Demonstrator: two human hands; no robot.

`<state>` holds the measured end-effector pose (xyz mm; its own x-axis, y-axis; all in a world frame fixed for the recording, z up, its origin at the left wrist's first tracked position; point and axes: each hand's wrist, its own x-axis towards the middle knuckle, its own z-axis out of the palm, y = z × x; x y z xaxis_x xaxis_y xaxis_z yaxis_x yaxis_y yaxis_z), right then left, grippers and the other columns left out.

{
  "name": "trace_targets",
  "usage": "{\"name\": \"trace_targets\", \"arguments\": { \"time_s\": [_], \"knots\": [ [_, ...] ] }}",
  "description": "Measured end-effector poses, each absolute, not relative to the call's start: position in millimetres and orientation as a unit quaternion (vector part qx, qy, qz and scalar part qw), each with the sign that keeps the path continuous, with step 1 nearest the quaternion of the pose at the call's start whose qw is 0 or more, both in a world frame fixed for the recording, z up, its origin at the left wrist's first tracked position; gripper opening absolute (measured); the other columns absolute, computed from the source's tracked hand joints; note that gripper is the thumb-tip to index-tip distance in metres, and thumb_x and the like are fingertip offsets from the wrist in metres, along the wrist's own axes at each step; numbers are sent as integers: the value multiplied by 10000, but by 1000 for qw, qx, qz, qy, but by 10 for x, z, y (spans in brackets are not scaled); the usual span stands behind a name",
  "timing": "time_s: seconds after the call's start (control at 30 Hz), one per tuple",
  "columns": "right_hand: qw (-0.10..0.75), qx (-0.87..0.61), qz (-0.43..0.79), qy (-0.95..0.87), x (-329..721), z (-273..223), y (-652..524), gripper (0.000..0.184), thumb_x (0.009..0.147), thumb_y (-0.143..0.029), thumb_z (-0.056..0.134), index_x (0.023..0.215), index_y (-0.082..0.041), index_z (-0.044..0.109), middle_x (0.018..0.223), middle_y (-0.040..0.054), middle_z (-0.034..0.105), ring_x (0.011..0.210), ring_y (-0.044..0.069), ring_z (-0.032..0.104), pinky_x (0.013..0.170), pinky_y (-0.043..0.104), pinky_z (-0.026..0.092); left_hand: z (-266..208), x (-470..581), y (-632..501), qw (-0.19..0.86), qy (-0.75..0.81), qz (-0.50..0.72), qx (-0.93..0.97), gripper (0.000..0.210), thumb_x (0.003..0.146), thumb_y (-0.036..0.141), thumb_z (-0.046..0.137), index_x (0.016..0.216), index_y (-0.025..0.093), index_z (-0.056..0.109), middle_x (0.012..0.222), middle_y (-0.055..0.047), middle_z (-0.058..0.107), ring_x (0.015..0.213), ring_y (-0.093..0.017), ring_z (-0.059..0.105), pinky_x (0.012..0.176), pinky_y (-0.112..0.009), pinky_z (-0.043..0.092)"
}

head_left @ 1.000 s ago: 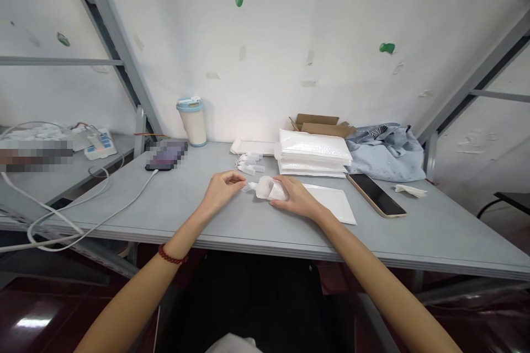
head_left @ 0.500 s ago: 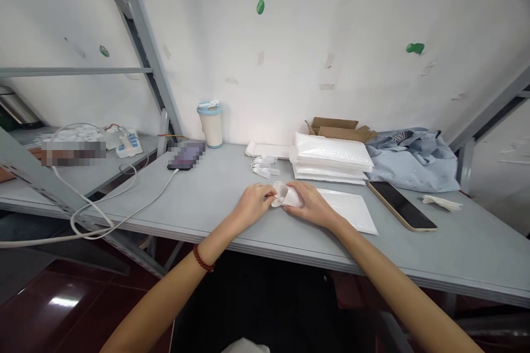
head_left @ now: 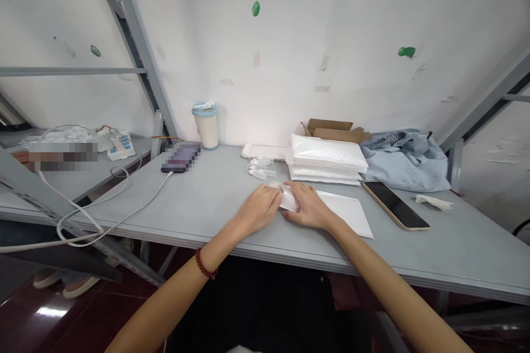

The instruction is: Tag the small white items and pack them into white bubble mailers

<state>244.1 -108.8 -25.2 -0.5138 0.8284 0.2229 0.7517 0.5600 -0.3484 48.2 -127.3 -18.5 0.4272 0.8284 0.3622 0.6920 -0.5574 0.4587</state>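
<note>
Between my hands, just above or on the table, is a small rolled piece of white bubble wrap [head_left: 289, 200]. My left hand [head_left: 259, 208] is closed over its left end, with the fingers together. Around the right side curls my right hand [head_left: 308, 205], its thumb near the front and the fingers at the back. Whatever the wrap may contain is hidden. Just behind my left hand lie several small white tags with loops [head_left: 261, 167]. A flat white mailer [head_left: 350, 214] lies on the table, partly under my right forearm.
Behind my right hand stands a stack of white bubble mailers [head_left: 329, 154], with an open cardboard box [head_left: 342, 133] and bluish cloth [head_left: 408, 162] beyond. A black-screened phone [head_left: 395, 205] lies right. Left are a cup [head_left: 206, 127], a charging phone [head_left: 180, 158] and its cable [head_left: 143, 208].
My left hand has gone from pinching the edge of the wrap's opening to closing over that end, covering it. The view has shifted slightly to the right.
</note>
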Motion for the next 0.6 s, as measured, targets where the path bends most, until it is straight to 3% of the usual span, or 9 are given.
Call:
{"name": "trace_targets", "arguments": {
  "time_s": [0.17,0.47,0.6],
  "knots": [
    [118,-494,134,-851,2525,-112,-1122,787,736,-378,631,1442,-174,351,1348,177,498,1243,370,440,1023,535,325,-166,112,-917,78,527,301,791,254,884,214,440,977,196,676,1075,-105,705,1047,-280,607,921,-395,456],
    [142,-507,146,-838,2649,-135,-1082,907,676,-427,710,1465,-187,334,1361,171,486,1261,362,432,1020,497,357,-36,-245,-307,17,560,244,792,342,728,154,508,995,216,713,958,-93,694,1004,-292,593,871,-382,468],
    [136,-520,162,-827,2681,-92,-1087,939,661,-419,725,1473,-178,320,1388,172,473,1271,366,429,1026,500,359,-137,-211,-214,12,584,256,770,373,753,193,517,1086,157,681,998,-133,683,1017,-299,593,871,-377,467]
  ]
}}
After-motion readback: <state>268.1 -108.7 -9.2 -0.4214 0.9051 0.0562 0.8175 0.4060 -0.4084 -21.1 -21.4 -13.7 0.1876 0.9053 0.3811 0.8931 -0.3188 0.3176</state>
